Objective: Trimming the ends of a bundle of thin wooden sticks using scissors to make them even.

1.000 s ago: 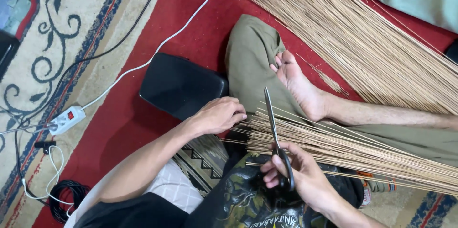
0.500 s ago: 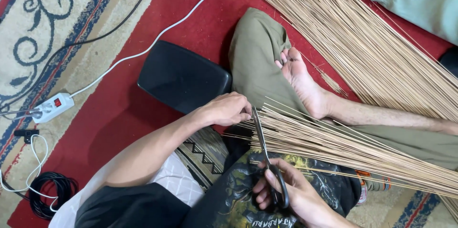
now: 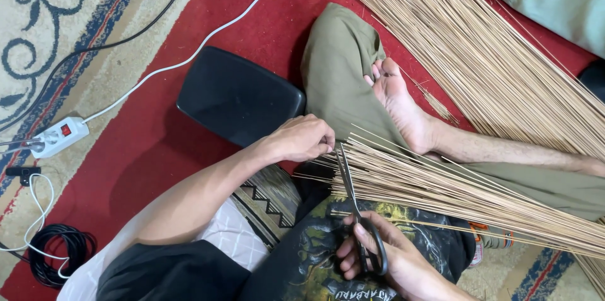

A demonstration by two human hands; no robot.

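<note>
Just right of the left hand's grip, scissors against sticks

Left hand curled shut, forearm angled across, right hand low, fingers hooked closed, bare foot extended
</note>
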